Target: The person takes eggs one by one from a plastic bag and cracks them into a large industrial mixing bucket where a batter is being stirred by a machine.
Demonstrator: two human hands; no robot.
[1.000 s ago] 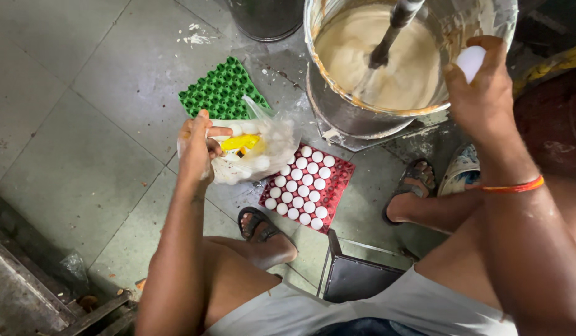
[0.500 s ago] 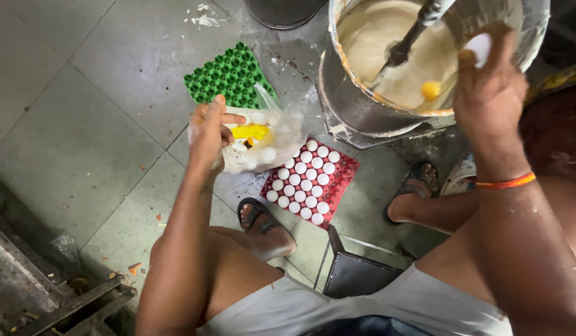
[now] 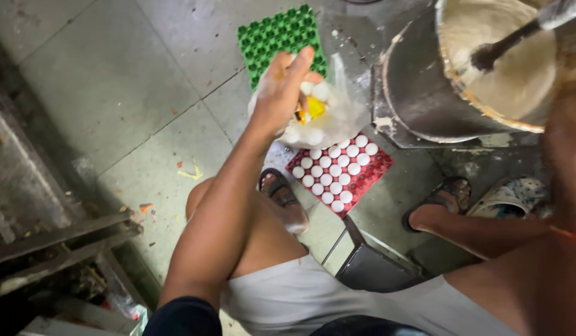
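My left hand (image 3: pixel 280 93) is raised over the floor and grips the mouth of a clear plastic bag (image 3: pixel 337 121) that holds white eggshells and something yellow. Just below the bag lies a red egg tray (image 3: pixel 341 174) filled with white eggs. A big metal mixing bowl (image 3: pixel 418 93) of pale batter stands at the upper right, with a mixer beater (image 3: pixel 515 40) dipped into it. My right hand (image 3: pixel 565 118) is a blur at the bowl's right rim, cut off by the frame edge. What it holds is not visible.
An empty green egg tray (image 3: pixel 280 36) lies on the tiled floor behind the bag. My sandalled feet (image 3: pixel 281 193) (image 3: pixel 446 200) rest on either side of the red tray, with a dark stool (image 3: pixel 375 267) under me. A rusty metal frame (image 3: pixel 51 236) runs along the left.
The view has swung closer and to the left. My right hand, which held a white eggshell over the batter, has slid to the frame's right edge. My left hand stays at the bag.
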